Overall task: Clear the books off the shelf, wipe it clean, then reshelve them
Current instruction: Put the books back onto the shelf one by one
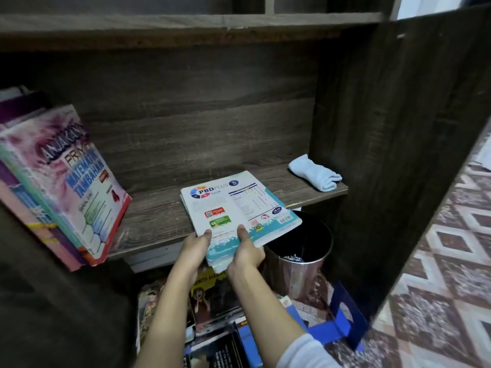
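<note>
At shelf [159, 216] front edge | workbook stack [239, 205] half on shelf, overhanging | left grip [195, 245] and right grip [245, 251] both clasp its near end | advice: keep stack level, squared, supported underneath; avoid cloth [314, 172] at shelf's right end.

On my feed the shelf [164, 219] reads as dark grey-brown wood grain. The workbook stack [239, 205] shows a white cover ending in a teal splash band, with one red label, one green label and a blue circle by the title. I see the cloth [314, 175] as pale blue, the leaning book [79, 181] as a pink-and-purple burst with blue lettering and a red edge, the bin [300, 272] as silver outside and black inside, and the floor [438, 274] as a brown-and-cream diamond pattern.
</note>
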A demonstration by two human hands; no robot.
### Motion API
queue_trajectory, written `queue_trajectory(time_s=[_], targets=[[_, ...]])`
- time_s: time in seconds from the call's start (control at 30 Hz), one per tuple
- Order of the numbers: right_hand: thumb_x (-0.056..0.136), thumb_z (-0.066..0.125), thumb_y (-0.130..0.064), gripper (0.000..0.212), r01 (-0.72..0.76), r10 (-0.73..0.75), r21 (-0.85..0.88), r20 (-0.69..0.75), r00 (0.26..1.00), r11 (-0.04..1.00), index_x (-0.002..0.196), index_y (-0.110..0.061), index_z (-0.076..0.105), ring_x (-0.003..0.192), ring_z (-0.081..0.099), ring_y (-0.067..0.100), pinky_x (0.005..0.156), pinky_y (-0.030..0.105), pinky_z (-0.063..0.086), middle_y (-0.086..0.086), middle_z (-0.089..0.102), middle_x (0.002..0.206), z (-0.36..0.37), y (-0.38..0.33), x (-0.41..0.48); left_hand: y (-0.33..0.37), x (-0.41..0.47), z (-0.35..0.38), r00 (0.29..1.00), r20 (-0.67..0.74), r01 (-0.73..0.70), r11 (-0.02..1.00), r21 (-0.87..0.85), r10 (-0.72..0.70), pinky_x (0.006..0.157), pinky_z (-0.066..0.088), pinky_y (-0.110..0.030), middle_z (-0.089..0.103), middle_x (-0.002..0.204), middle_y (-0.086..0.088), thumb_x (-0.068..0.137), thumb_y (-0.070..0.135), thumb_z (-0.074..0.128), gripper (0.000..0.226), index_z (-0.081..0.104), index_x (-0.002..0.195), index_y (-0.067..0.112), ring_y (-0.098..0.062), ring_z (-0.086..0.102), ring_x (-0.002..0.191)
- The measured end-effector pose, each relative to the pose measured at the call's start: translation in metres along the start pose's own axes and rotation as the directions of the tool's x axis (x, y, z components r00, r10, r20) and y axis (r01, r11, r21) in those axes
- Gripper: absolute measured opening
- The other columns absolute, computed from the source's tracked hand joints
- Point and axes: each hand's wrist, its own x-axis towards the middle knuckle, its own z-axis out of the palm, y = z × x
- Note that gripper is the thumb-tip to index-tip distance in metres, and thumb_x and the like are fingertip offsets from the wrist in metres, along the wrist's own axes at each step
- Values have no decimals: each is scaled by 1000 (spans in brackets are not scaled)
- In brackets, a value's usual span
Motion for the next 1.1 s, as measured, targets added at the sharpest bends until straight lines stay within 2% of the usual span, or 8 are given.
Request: queue_trajectory(time_s=[0.2, 0.37, 0.43, 0.53, 0.67, 0.77, 1.0, 1.1], targets=[[82, 73, -15, 48, -40, 57, -206, 78, 995, 978, 126, -8, 54, 84, 66, 26, 59, 30, 53, 10, 67, 109, -2, -6, 8, -13, 2, -5, 988, 93, 134, 980, -146, -121, 67, 54, -38, 61, 104, -5, 101, 19, 42, 14, 48, 113, 23, -21, 61, 85], [79, 69, -49, 71, 4, 132, -491, 241, 961, 871, 138, -21, 40, 108, 60, 18, 100, 41, 47, 1, 58, 125, -6, -6, 8, -16, 5, -4, 987, 86, 155, 932, -326, -134, 81, 50, -41, 60, 104, -11, 100, 16, 44, 21, 51, 118, 9, -26, 58, 98], [78, 66, -57, 85, 31, 46, -557, 124, 991, 830, 142, -17, 27, 119, 50, 24, 103, 40, 41, 7, 44, 135, -7, -13, 8, -15, 6, -4, 993, 37, 121, 922, -369, -116, 82, 49, -38, 60, 107, -12, 98, 13, 47, 23, 52, 119, 6, -25, 57, 97], [80, 67, -49, 91, 214, -295, -545, -64, 953, 811, 147, -15, 16, 128, 41, 34, 102, 41, 34, 17, 33, 145, -10, -41, 9, -16, 11, -5, 994, -31, 86, 919, -384, -106, 74, 53, -35, 60, 116, -12, 98, 15, 49, 26, 53, 121, 4, -24, 57, 98], [86, 60, -48, 85, 402, -527, -878, 219, 821, 261, 150, -15, 15, 134, 32, 34, 103, 47, 30, 12, 25, 152, -23, -60, 15, -16, 13, -8, 986, -119, 53, 886, -460, -120, 55, 55, -23, 59, 107, -9, 99, 20, 47, 23, 54, 116, 6, -22, 58, 94], [88, 56, -48, 72, 384, -517, -923, 341, 785, -25, 146, -14, 30, 129, 34, 30, 99, 43, 34, 10, 33, 144, -27, -60, 22, -19, 14, -8, 985, -97, 79, 872, -484, -143, 69, 57, -30, 60, 114, -12, 99, 20, 45, 28, 52, 119, 2, -24, 58, 101], [90, 56, -42, 53, 333, -555, -899, 439, 707, -286, 133, -11, 48, 122, 36, 30, 98, 38, 32, 12, 43, 130, -17, -69, 12, -24, 16, -3, 988, -144, 8, 954, -301, -54, 91, 50, -36, 49, 136, -12, 102, 25, 38, 39, 43, 134, 4, -29, 51, 119], [89, 60, -33, 56, 393, -567, -879, 475, 673, -270, 137, -10, 43, 121, 38, 31, 98, 37, 34, 13, 41, 131, -11, -72, 3, -26, 17, 0, 986, -159, 4, 962, -274, -50, 93, 50, -39, 51, 133, -12, 102, 26, 36, 38, 43, 132, 4, -28, 52, 117]])
